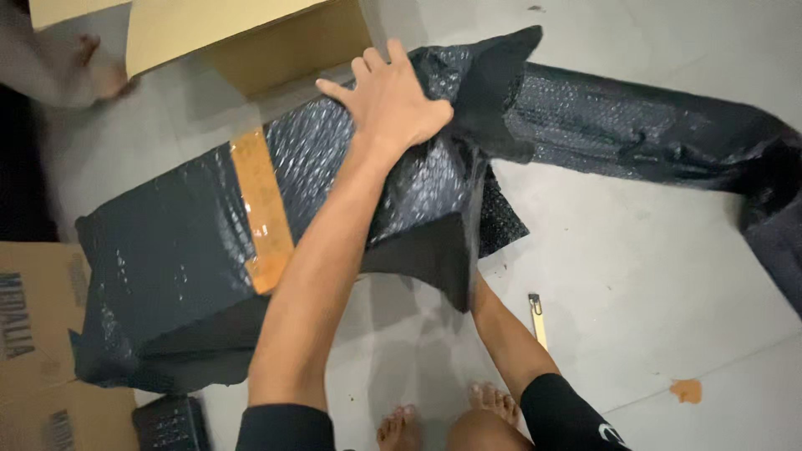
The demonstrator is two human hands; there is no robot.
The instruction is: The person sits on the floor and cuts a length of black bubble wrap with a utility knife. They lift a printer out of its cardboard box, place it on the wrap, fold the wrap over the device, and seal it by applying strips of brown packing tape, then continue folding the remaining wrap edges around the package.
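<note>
A large parcel (175,259) wrapped in black bubble wrap lies on the floor, with a strip of brown tape (261,209) across its top. My left hand (388,96) lies flat, fingers spread, on the wrap at the parcel's far end, pressing it down. My right forearm (505,334) reaches up under the hanging flap of wrap (434,250); the hand itself is hidden behind that flap. A long loose tail of the black wrap (635,129) runs off to the right across the floor.
A cardboard box (251,38) stands at the top left, with another person's hand (100,75) beside it. Another printed carton (33,334) sits at the left edge. A yellow utility knife (539,317) lies on the pale floor near my bare feet (443,418).
</note>
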